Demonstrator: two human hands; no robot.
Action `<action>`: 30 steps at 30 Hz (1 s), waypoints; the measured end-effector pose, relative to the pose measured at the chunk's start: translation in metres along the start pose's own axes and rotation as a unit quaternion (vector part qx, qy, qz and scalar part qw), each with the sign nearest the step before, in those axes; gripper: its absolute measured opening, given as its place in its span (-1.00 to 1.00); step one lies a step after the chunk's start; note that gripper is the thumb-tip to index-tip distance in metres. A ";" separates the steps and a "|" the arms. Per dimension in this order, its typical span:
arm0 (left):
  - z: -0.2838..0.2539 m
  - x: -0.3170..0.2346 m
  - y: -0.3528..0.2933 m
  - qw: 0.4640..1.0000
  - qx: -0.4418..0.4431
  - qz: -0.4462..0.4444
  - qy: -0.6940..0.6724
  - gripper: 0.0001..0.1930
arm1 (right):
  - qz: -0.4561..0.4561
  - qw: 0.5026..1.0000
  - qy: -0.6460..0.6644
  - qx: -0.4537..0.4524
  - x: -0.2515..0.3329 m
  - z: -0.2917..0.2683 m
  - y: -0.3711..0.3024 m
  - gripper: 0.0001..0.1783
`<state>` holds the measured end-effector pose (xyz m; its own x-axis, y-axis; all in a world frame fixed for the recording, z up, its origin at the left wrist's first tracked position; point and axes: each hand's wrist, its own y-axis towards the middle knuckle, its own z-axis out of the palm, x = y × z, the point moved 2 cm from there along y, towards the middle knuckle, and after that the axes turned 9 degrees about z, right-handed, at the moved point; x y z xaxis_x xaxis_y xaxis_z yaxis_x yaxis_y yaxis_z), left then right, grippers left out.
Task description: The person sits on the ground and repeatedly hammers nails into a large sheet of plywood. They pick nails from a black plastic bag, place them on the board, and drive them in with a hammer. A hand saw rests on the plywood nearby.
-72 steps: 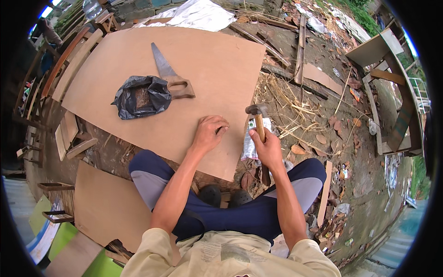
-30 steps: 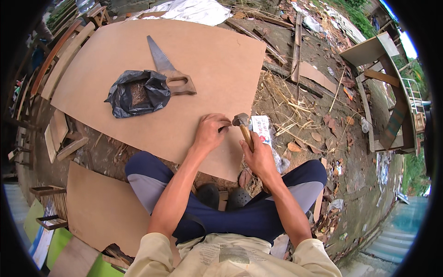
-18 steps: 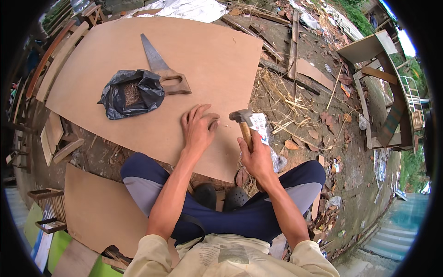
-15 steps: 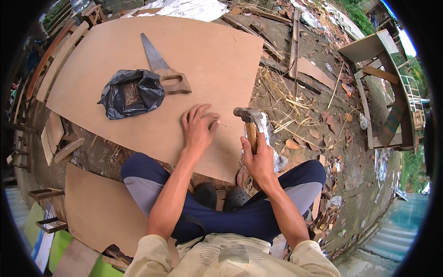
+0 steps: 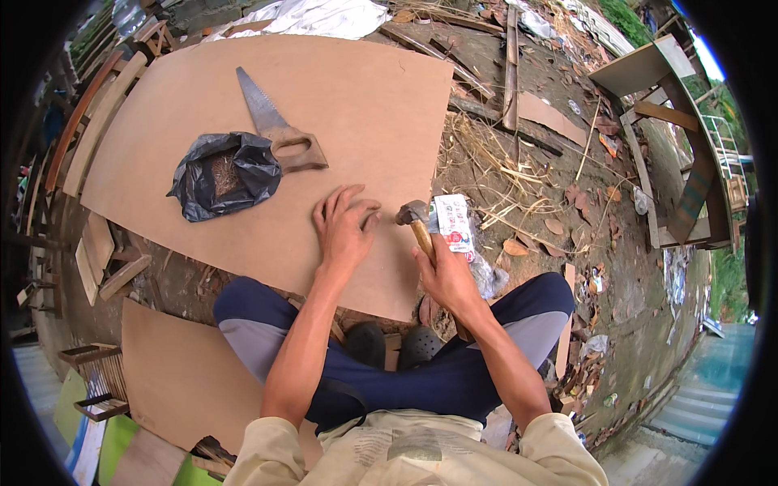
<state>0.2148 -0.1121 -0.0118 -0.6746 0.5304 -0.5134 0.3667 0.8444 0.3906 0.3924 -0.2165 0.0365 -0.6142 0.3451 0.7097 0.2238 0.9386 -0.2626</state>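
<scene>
My right hand point(image 5: 447, 279) is wrapped round the wooden handle of a claw hammer point(image 5: 415, 217). The hammer's head hangs low beside the right edge of a large brown board point(image 5: 219, 77). My left hand point(image 5: 344, 233) rests on that board, left of the hammer head. Its thumb and forefinger come together in a pinch; whatever is between them is too small to make out. Farther left on the board lies a handsaw point(image 5: 279, 130) with a wooden grip. Touching it is a crumpled black plastic bag point(image 5: 188, 188), open at the top, with thin brownish bits like nails inside.
A second brown board point(image 5: 174, 364) lies at my lower left. Wooden slats point(image 5: 104, 134) are stacked along the left side. A white printed packet point(image 5: 454, 223) and dry straw point(image 5: 498, 174) litter the ground right of the board. A wooden frame point(image 5: 685, 154) stands far right.
The hammer head has swung down and left toward my left hand, uncovering the white packet. My left hand keeps its place on the board. The view has shifted slightly.
</scene>
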 end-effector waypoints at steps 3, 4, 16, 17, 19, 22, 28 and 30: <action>-0.002 0.001 0.002 1.000 -0.001 0.000 0.001 -0.85 | -0.009 0.996 0.051 -0.077 0.010 -0.003 -0.004 -0.69; -0.002 0.000 0.002 1.000 0.000 0.001 0.000 -0.84 | -0.023 0.991 0.078 -0.108 0.012 -0.001 -0.006 -0.69; 0.001 -0.001 0.003 1.000 0.005 -0.007 0.002 -0.85 | -0.025 0.998 -0.013 -0.053 -0.003 0.012 0.003 -0.67; 0.002 -0.002 0.005 1.000 0.003 -0.004 0.002 -0.85 | -0.025 0.997 -0.067 -0.021 -0.010 0.013 0.006 -0.68; 0.001 0.003 0.002 1.000 -0.001 -0.003 0.005 -0.85 | -0.009 0.999 -0.044 -0.028 0.005 0.002 0.004 -0.67; 0.001 0.002 0.001 1.000 -0.003 -0.009 -0.001 -0.85 | -0.040 0.994 0.019 -0.102 0.013 0.000 -0.005 -0.65; 0.001 0.003 0.001 1.000 -0.005 -0.006 -0.010 -0.84 | -0.026 0.997 -0.073 -0.020 0.004 -0.001 0.006 -0.63; 0.001 0.002 0.001 1.000 -0.011 -0.006 -0.012 -0.84 | -0.043 0.997 -0.020 -0.066 0.011 0.002 0.001 -0.63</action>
<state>0.2143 -0.1104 -0.0134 -0.6636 0.5219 -0.5360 0.3446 0.8492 0.4001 0.3839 -0.2115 0.0426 -0.6642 0.2649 0.6991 0.2654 0.9577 -0.1108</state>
